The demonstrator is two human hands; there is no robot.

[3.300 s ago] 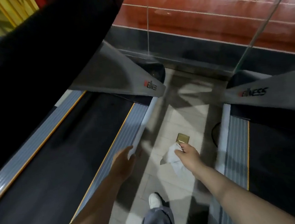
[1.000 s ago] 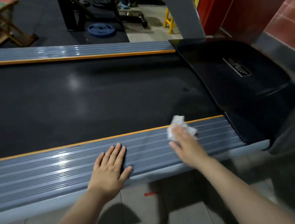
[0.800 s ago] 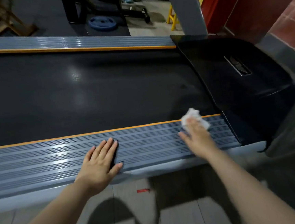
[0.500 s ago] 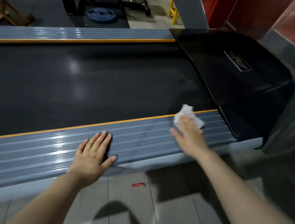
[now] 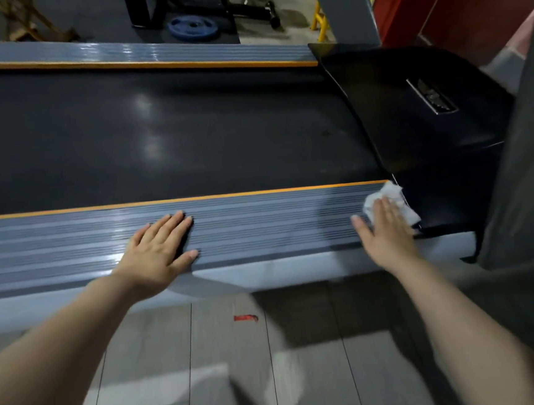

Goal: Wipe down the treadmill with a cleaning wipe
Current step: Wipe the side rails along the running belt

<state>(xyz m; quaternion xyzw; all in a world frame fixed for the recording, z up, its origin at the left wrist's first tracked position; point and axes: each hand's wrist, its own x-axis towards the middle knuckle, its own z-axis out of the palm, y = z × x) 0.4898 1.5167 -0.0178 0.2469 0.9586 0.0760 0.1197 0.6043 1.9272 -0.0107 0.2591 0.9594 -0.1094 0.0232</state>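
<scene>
In the head view, the right hand (image 5: 386, 234) lies flat with straight fingers, pressing a crumpled white cleaning wipe (image 5: 388, 203) onto the near ribbed side rail (image 5: 261, 228) of the treadmill, at the rail's far right end where it meets the glossy black motor cover (image 5: 412, 108). The wipe's edge just reaches that cover. The left hand (image 5: 158, 253) is spread open, palm down, on the same rail, well apart from the right hand, and holds nothing; it looks like a brace.

Judging by the wipe's place, this step is the near rail, with the stroke at its right end. How much of the rail to the left is clean cannot be told. The black running belt (image 5: 156, 131), the far side rail (image 5: 149, 56) and the motor cover look still to be done. A small red scrap (image 5: 245, 318) lies on the tiled floor (image 5: 227, 351).
</scene>
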